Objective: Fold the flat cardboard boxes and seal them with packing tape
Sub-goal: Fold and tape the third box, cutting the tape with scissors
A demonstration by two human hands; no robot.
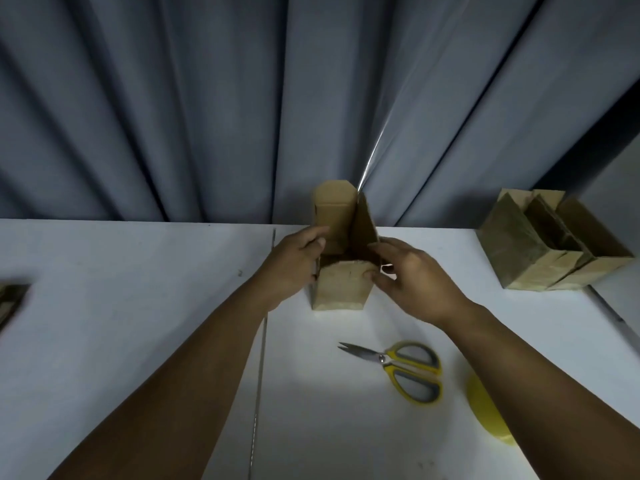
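Note:
A small brown cardboard box [341, 289] stands upright on the white table [138, 306] near its far edge, its top flaps up. My left hand [294, 263] holds the box's left side, thumb at the rim. My right hand [412, 275] grips the right side, its thumb pressing on the near flap and fingers at the raised right flap. Yellow-handled scissors [401, 367] lie closed on the table nearer to me. A yellow tape roll [485, 414] lies to their right, partly hidden by my right forearm.
Several folded boxes [550, 240] stand grouped at the far right of the table. A flat dark cardboard piece [10, 299] shows at the left edge. A grey curtain [207, 116] hangs behind the table. A seam [261, 341] runs down the tabletop.

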